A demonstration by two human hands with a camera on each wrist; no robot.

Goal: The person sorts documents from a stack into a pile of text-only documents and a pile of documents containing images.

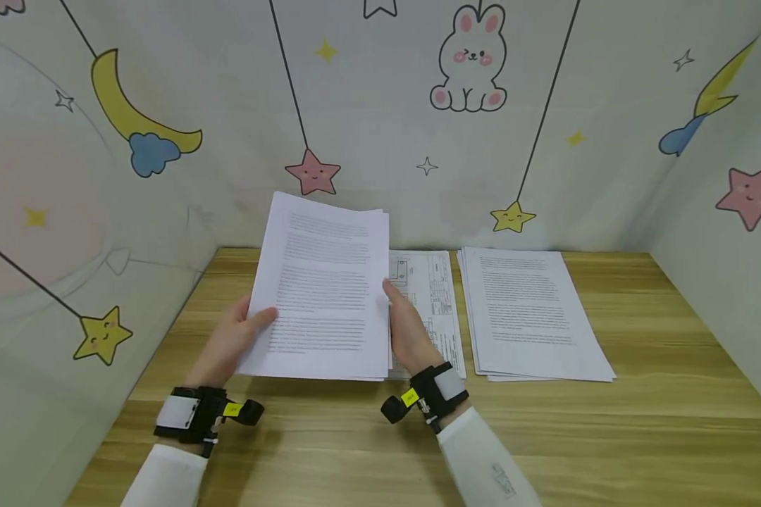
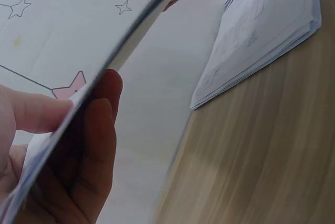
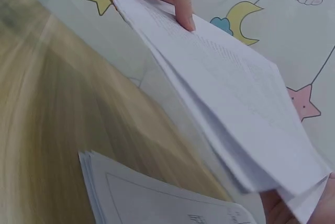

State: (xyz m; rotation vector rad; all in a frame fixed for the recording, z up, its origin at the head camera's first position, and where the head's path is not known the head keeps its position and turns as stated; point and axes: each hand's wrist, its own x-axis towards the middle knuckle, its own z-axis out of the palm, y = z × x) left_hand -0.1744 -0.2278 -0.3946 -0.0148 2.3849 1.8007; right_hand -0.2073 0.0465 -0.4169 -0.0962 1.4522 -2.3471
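Note:
A stack of printed paper (image 1: 330,282) is held up, tilted, above the table. My left hand (image 1: 234,338) pinches its left edge, the thumb (image 2: 42,111) on the printed face and the fingers (image 2: 99,145) behind. At the right edge my right hand (image 1: 412,327) holds the stack, one fingertip at the edge and other fingers partly hidden behind the sheets. Near the right hand the sheets (image 3: 251,166) fan slightly apart. Behind the held stack, drawing sheets (image 1: 440,303) lie on the table, partly covered in the head view.
Another stack of printed text (image 1: 533,317) lies right of the drawing sheets, its lower edges a little uneven. The wooden table (image 1: 330,451) meets a patterned back wall (image 1: 380,127), with side walls left and right. Each wrist wears a black strap with a small camera.

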